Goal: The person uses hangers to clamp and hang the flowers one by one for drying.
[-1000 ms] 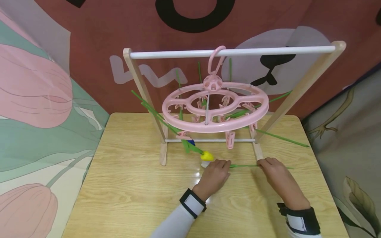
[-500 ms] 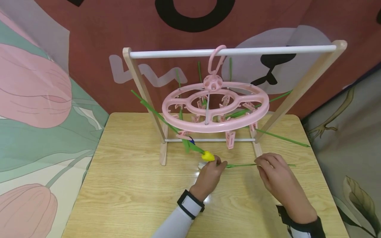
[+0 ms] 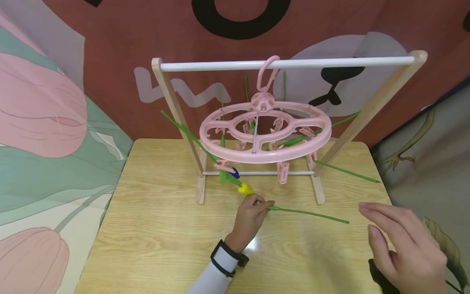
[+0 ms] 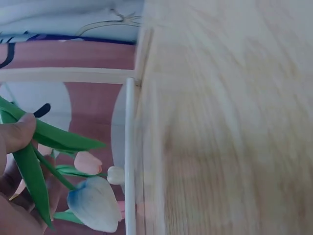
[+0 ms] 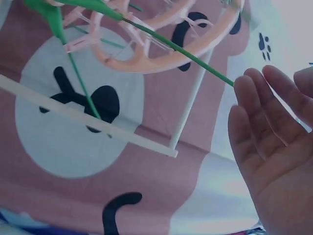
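My left hand (image 3: pixel 247 218) pinches an artificial tulip by its green stem (image 3: pixel 312 213), near the leaves. In the left wrist view its white head with a blue base (image 4: pixel 95 203) hangs beyond the fingers; the hand hides it in the head view. My right hand (image 3: pixel 407 249) is raised at the right, holding nothing, its fingers lightly bent and apart from the stem's free end. Just above the left hand hangs a yellow tulip (image 3: pixel 244 188). It belongs to the flowers on the pink round clip hanger (image 3: pixel 235 154), beside a pink clip (image 3: pixel 225 165).
The hanger hooks over the white bar (image 3: pixel 330 63) of a wooden-legged rack (image 3: pixel 371 108) on the wood-grain table (image 3: pixel 158 241). Several green stems stick out around it. One pink clip (image 3: pixel 282 172) hangs at the front with no flower visible in it. A printed cloth (image 3: pixel 183 32) stands behind.
My right hand has let go of the stem and moved right, toward the camera. My left hand has shifted slightly left with the tulip, whose stem end has dropped. The yellow tulip has shifted left.
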Available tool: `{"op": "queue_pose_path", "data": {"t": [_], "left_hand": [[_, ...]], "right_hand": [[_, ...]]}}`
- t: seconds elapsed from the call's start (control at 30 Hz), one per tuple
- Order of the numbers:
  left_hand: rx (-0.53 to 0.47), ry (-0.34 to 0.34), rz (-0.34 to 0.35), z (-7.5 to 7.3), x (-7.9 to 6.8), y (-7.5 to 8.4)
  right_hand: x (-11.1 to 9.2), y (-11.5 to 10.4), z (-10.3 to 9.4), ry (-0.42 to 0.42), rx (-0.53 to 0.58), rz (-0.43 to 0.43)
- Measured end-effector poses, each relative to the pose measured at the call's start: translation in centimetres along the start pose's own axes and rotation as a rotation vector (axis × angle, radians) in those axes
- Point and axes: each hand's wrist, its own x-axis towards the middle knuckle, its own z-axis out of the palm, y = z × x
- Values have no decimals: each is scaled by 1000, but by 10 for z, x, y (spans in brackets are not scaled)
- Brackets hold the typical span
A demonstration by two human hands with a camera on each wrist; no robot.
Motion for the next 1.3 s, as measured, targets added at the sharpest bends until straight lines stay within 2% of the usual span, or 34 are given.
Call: {"op": "queue_pose_path", "data": {"t": [0.1, 0.2, 0.27, 0.4, 0.57, 0.67, 0.87, 0.97, 1.07, 1.17, 1.3], "left_hand": [[-151, 46, -49, -4, -1, 2], [-318, 79, -98, -7, 0, 6], [-411, 96, -133, -9, 1, 9], [-573, 107, -208, -12, 3, 15], [-750, 91, -249, -15, 8, 23], [-764, 89, -250, -17, 12, 25], [-825, 90, -269, -21, 19, 32], [-868, 92, -288, -23, 24, 36], [-888, 97, -283, -23, 28, 37], [-893, 116, -271, -23, 31, 37], [-901, 151, -276, -23, 35, 37]], "right_hand": [[2, 5, -3, -32, 157, 77], [1, 11, 1, -149, 291, 181], [1, 17, 9, -239, 355, 219], [7, 22, 31, -426, 318, 272], [21, 30, 62, -551, 230, 368], [27, 35, 77, -580, 227, 442], [34, 45, 97, -608, 419, 579], [34, 48, 101, -617, 478, 609], [32, 51, 103, -626, 596, 633], [28, 51, 105, -637, 663, 645], [22, 48, 106, -649, 630, 666]]}}
